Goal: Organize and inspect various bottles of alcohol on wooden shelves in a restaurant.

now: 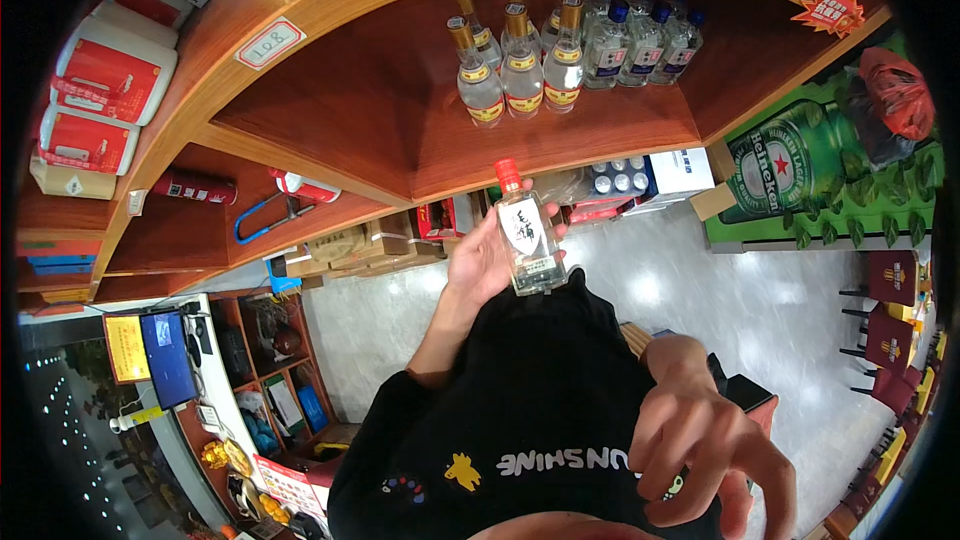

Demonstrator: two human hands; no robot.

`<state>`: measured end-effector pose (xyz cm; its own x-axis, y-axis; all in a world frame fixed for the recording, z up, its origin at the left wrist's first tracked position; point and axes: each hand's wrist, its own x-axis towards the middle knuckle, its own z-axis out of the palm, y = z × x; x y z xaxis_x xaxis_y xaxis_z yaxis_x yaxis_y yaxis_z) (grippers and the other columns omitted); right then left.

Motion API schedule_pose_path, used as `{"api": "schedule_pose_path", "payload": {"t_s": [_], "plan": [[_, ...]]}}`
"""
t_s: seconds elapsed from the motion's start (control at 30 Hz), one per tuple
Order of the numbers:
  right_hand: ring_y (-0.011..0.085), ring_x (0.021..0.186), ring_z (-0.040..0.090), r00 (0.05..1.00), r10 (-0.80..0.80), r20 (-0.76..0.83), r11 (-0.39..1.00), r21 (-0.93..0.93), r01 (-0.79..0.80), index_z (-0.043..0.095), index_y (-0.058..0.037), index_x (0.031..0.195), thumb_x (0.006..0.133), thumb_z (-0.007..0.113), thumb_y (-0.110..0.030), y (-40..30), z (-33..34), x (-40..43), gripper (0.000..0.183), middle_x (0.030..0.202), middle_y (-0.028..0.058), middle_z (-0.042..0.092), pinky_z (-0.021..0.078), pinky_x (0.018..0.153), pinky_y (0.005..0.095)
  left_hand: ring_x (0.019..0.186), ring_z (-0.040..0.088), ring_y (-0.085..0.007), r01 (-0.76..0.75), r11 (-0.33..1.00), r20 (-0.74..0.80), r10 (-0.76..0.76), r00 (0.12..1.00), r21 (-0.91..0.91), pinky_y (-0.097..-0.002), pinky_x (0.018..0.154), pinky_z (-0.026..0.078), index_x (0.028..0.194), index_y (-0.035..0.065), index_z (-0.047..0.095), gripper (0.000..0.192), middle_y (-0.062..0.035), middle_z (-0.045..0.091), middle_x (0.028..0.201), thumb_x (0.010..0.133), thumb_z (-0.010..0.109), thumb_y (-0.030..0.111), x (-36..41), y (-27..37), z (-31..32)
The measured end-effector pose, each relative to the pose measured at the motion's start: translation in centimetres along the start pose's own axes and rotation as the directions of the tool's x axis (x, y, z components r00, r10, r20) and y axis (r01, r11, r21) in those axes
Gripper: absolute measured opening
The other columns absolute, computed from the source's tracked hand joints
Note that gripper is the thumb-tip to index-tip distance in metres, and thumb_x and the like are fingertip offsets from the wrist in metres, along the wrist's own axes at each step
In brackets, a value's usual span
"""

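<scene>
My left hand (480, 255) is wrapped around a flat clear glass liquor bottle (529, 240) with a red cap and a white label bearing writing. The bottle leans slightly, cap towards the shelf, just below the front edge of the wooden shelf (360, 120). My right hand (705, 442) is raised close to the camera at lower right, fingers loosely bent and apart, with nothing visible in it. On the shelf stand several clear bottles with gold caps (523, 79) and yellow labels. Beside them are several smaller square bottles with blue caps (643, 45).
Handwritten tags (271, 43) line the shelf edge. Boxed red-and-white packages (112, 71) fill the left compartments. Cartons (367, 244) and shrink-wrapped cans (619, 174) sit below. A green Heineken display (787, 165) stands right. Chairs (892, 345) line the far right; a monitor (169, 356) stands on a counter.
</scene>
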<state>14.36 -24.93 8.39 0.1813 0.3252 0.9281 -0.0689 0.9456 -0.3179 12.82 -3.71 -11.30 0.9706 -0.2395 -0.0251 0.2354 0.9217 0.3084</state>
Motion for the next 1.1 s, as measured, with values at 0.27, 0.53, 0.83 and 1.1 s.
{"api": "schedule_pose_path", "payload": {"t_s": [0.27,0.53,0.83,1.1], "plan": [[0.0177,0.071,0.055,0.995,0.010,0.097,0.998,-0.067,-0.003,0.061,-0.0416,0.131,0.090,0.071,-0.042,-0.6,-0.4,0.0,0.042,0.091,0.0086,0.065,0.0442,0.056,0.0264,0.079,0.040,-0.0139,-0.051,0.972,0.051,0.064,0.997,-0.231,-0.0236,0.067,0.046,0.124,0.0112,0.051,0.073,-0.0027,0.040,0.096,0.081,0.066,0.068,-0.3,-0.8,-2.2],[0.0204,0.054,0.058,0.934,0.073,-0.349,0.955,-0.246,-0.167,0.068,-0.0007,0.096,0.098,0.059,-0.027,0.7,-2.6,-6.1,0.028,0.074,0.0108,0.068,0.0478,0.047,0.0323,0.127,0.050,-0.0485,0.069,0.998,-0.078,-0.068,0.995,0.010,-0.0680,0.102,0.042,0.135,0.0093,0.046,0.059,-0.0200,0.054,0.133,0.103,0.032,0.057,-1.1,-0.6,-1.9],[0.0192,0.085,0.061,0.276,0.516,-0.811,0.193,-0.204,-0.960,0.054,-0.0007,0.123,0.097,0.063,-0.019,8.4,-3.7,-17.1,0.033,0.096,0.0103,0.063,0.0487,0.072,0.0316,0.131,0.052,-0.0352,0.063,0.958,-0.255,0.011,0.967,0.279,-0.0499,0.106,0.046,0.142,0.0062,0.041,0.046,-0.0206,0.047,0.146,0.105,0.045,0.032,-2.7,0.0,-1.1],[0.0186,0.074,0.061,0.116,0.550,-0.827,0.187,-0.013,-0.982,0.051,0.0020,0.125,0.097,0.064,-0.018,8.8,-3.8,-18.6,0.037,0.101,0.0149,0.064,0.0514,0.066,0.0329,0.130,0.053,-0.0307,0.105,0.933,-0.295,0.001,0.956,0.343,-0.0502,0.107,0.045,0.145,0.0039,0.040,0.046,-0.0181,0.050,0.145,0.104,0.049,0.024,-2.6,-0.4,-0.9]]}}
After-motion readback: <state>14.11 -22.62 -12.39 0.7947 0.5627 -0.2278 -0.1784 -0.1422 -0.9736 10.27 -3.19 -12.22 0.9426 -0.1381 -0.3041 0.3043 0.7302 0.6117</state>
